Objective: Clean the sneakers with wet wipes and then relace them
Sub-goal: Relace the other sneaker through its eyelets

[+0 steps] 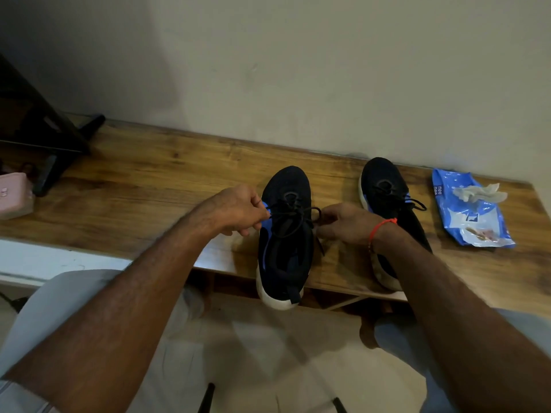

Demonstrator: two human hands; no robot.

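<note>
Nearest me, the white heel of the black knit sneaker with blue lining point(284, 248) hung over the front edge of the long wooden table point(155, 186), which I judge brought its lacing within easy reach of both arms. My left hand point(235, 211) was curled, fingertips pinching one end of the thin black lace point(293, 211) at the shoe's left side, and my right hand point(347, 223), an orange thread at its wrist, pinched the other end at the right side, so the knot sat between my hands over the tongue; pulling outward like that looked meant to draw the bow tight. Just beyond my right wrist stood the second black sneaker point(384, 189), toe to the wall, its lace apparently already tied, so the relacing seemed nearly done. Farther right of that hand lay the blue plastic wet-wipe pack point(468, 222) with a crumpled used wipe point(477, 193) on top, set aside out of the way. Well off past my left hand were a pink box point(15, 193) and a dark stand point(44, 141).
</note>
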